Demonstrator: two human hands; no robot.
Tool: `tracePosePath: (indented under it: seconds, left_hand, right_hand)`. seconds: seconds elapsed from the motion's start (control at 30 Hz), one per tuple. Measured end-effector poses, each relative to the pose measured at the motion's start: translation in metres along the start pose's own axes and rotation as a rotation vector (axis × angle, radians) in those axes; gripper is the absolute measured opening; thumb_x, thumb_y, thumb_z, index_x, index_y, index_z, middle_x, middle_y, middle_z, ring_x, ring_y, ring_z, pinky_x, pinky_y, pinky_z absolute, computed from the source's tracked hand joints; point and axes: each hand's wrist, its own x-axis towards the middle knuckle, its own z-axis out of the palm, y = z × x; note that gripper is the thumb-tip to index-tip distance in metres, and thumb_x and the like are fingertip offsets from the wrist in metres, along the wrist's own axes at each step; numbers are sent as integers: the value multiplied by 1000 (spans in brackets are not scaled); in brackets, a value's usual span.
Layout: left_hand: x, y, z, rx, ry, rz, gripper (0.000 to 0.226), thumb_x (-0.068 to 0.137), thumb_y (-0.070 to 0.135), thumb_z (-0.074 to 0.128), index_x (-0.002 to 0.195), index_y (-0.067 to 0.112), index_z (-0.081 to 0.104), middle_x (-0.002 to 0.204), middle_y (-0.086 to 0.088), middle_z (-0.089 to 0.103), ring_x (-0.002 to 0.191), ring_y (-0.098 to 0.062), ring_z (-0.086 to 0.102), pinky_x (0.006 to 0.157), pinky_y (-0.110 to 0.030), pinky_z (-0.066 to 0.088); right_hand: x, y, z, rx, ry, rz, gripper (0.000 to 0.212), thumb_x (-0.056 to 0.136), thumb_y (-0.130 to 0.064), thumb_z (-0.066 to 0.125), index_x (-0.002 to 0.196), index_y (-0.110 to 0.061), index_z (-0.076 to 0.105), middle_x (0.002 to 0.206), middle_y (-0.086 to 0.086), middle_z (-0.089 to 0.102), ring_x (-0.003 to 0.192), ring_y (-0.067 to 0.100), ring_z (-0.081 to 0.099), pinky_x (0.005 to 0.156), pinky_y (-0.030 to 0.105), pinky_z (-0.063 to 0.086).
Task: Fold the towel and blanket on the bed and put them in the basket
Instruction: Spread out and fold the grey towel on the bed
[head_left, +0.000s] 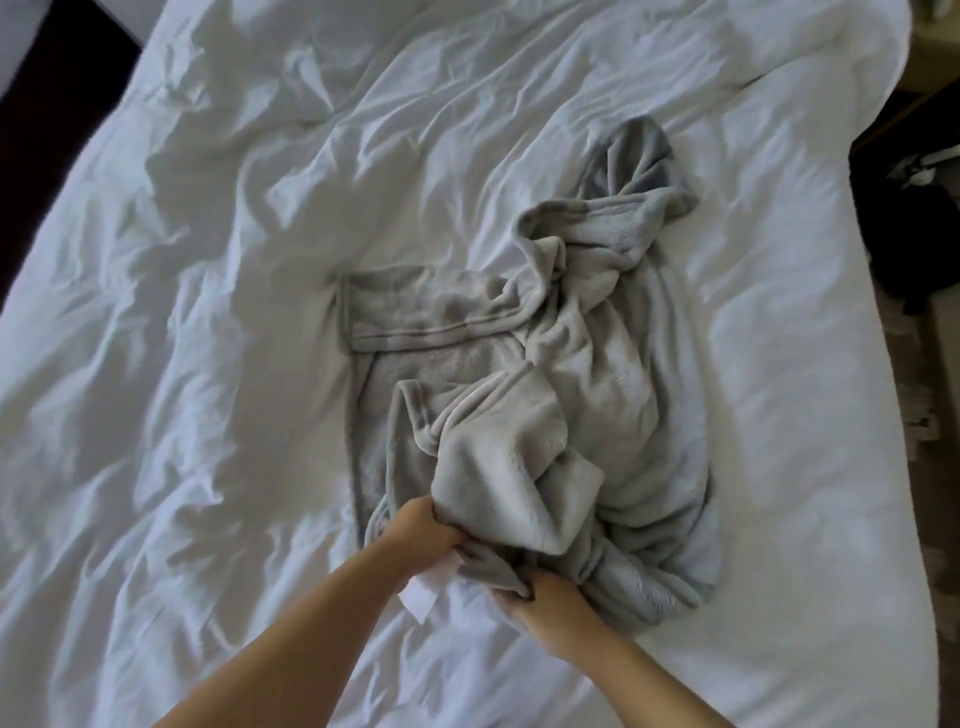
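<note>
Left hand (422, 530) and right hand (548, 605) both clutch the crumpled grey blanket (597, 395) by its near edge — rumpled white duvet (208, 270) spreads wide around.

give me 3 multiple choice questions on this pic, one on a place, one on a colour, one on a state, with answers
1. Where does the blanket lie?
A. in a basket
B. on the floor
C. on the bed

2. What colour is the blanket?
A. grey
B. red
C. green

3. What state is the blanket in?
A. folded into a neat square
B. crumpled, with the left hand and right hand gripping its near edge
C. rolled into a tight tube

Answers:
1 C, it lies on the white bedding and no basket is in view.
2 A, the fleece is light grey all over.
3 B, it lies in loose bunches and both hands have their fingers curled into the near edge.
</note>
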Motion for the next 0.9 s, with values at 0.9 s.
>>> tracePosePath:
  seconds: [0.9]
  left_hand:
    - [-178, 17, -135, -866, -94, 350, 33, 94, 25, 51, 83, 6, 77, 72, -10, 73, 65, -19, 71, 53, -24, 54]
  right_hand:
    - [-165, -97, -112, 387, 1112, 104, 22, 86, 2, 49, 100, 0, 67, 107, 28, 64, 101, 40, 60, 81, 37, 45]
